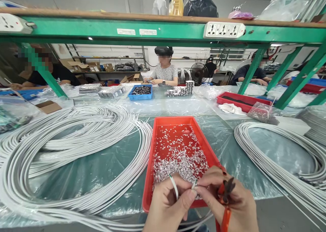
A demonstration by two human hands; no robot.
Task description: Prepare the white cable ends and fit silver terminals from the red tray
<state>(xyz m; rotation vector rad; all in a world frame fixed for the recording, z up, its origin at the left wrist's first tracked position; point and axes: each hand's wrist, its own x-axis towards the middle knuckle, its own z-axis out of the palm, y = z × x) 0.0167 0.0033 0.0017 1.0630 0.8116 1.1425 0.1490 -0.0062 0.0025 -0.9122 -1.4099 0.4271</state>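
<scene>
My left hand (166,203) pinches a white cable (174,188) between thumb and forefinger; a cable end with a dark green tip sticks up past the forefinger. The fingertips of my right hand (239,199) meet the left ones at another cable end, closed on a small piece too hidden to name. Orange-handled pliers (226,191) are tucked in the right hand, jaws pointing up. Beneath both hands is a red tray (148,177) holding many small silvery metal pieces (175,160).
A large coil of white cable (15,177) lies left, another coil (254,157) right. Ahead are a blue bin (140,96) of dark parts and a red bin (244,103). A green shelf beam (168,31) with power sockets (224,30) crosses above. Several people sit across the table.
</scene>
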